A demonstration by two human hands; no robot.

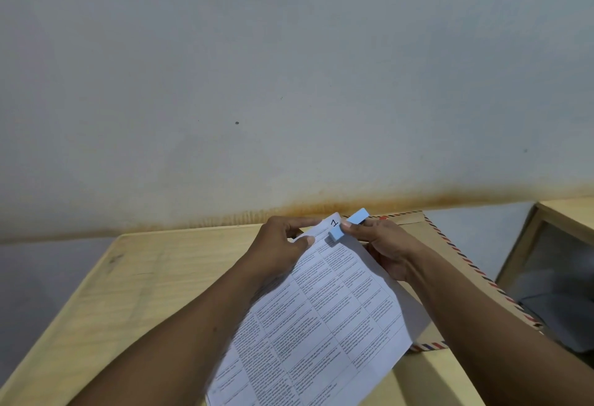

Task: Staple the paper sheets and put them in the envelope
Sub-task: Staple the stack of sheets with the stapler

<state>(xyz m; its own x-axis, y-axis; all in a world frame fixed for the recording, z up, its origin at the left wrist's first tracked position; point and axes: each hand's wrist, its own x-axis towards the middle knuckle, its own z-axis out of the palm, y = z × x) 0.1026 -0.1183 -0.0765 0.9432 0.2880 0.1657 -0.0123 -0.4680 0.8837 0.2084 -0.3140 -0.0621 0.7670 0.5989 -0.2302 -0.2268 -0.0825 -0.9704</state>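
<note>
Head view looks down on a light wooden table (144, 293) that stands against a grey wall. The paper sheets (321, 325) lie slanted from the near edge toward the far right corner of the table, and they partly cover the envelope (411, 221), which lies flat in that corner.

The left hand (283, 241) pinches the far edge of the sheets between thumb and forefinger. The right hand (382, 245) has its fingers closed around the stapler (357, 216), whose mouth sits over the far corner of the sheets, just beside a handwritten "1". If the stapler is already pressed down, I cannot tell.

I think the danger is in the alignment. If the pinch of the left hand loosens, the lower sheets may slide and the staple will catch only the top one. The mouth is also very near the paper edge, so the staple could tear out. The left thumb is close to the stapler and could be nipped.

I count one stapler and one envelope. Only the top page shows, so the number of sheets cannot be told.
</note>
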